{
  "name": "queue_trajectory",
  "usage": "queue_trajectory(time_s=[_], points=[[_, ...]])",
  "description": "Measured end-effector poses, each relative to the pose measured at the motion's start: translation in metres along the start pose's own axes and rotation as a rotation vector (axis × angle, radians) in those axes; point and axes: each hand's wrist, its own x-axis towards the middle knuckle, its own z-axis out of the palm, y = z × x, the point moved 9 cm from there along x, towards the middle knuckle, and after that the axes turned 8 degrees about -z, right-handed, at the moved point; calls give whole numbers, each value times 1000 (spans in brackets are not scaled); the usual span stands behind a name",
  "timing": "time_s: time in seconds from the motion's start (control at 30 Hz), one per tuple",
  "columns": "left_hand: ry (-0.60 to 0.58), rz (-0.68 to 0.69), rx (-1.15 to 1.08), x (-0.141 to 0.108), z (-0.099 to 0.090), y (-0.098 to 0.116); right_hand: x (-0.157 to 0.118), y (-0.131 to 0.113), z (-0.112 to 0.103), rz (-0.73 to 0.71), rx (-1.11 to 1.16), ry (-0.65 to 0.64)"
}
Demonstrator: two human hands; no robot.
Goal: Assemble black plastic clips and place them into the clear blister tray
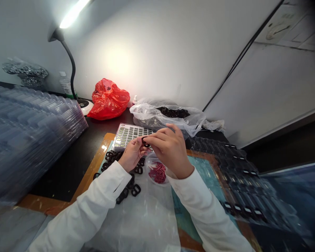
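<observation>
My left hand (132,153) is closed, pinching a small black frame-shaped piece (146,142) between thumb and finger. From the other side, the fingers of my right hand (170,148) close on the same piece; whether they also hold something smaller is hidden. Below the hands lie several loose black frame-shaped pieces (135,190), each with an opening in the middle. A round clear bowl (150,179) holds thin dark-pink strips (157,172), partly under my right wrist. Just behind my hands sits a white tray (118,142) with rows of small rectangular parts.
Stacked clear plastic trays (36,129) rise at the left. More clear trays (252,189) with black pieces in them lie at the right. At the back are a lamp (72,66), a red plastic bag (110,101) and a clear bag (144,113) of black parts.
</observation>
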Motion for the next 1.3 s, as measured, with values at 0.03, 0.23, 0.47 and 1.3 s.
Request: queue_trajectory(time_s=[0.03, 0.23, 0.47, 1.3], points=[[-4, -2, -5, -1, 2, 0, 0, 1, -2, 5, 12, 16], [32, -68, -67, -3, 6, 0, -2, 15, -5, 63, 65, 15], [126, -76, -300, 0, 0, 6, -3, 8, 7, 25, 112, -25], [79, -32, -259, 1, 3, 12, -8, 14, 29, 309, 709, -63]])
